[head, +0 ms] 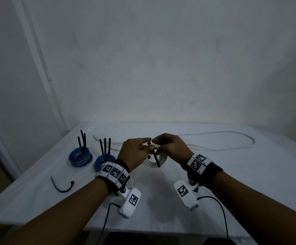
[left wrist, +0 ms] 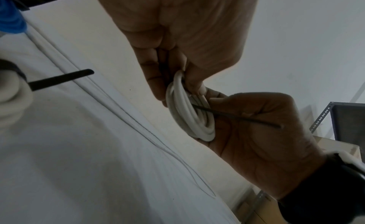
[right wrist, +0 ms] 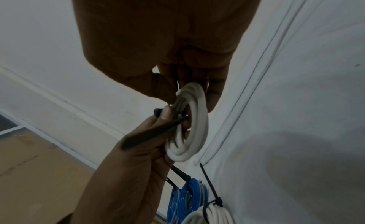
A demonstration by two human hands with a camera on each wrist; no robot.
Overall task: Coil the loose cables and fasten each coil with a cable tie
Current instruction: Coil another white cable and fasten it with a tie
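Both hands meet above the middle of the table, holding a small white cable coil [head: 153,160] upright between them. My right hand [head: 161,144] grips the coil's top with curled fingers; in the right wrist view those fingers [right wrist: 215,90] wrap round the coil [right wrist: 195,125]. My left hand [head: 144,147] pinches the black cable tie [head: 157,158] at its head, thumb beside the head [right wrist: 158,112]. The strap [right wrist: 154,133] passes through the coil's opening and sticks out toward me. The left wrist view shows the coil [left wrist: 189,116] with the thin strap [left wrist: 242,118] across it.
Two blue coils [head: 81,156] [head: 104,160] with upright black tie tails stand at the left. A tied white coil [right wrist: 215,215] lies by my left wrist. A loose black tie [head: 62,185] lies front left. A loose white cable [head: 232,137] runs across the back of the white-covered table [head: 179,227].
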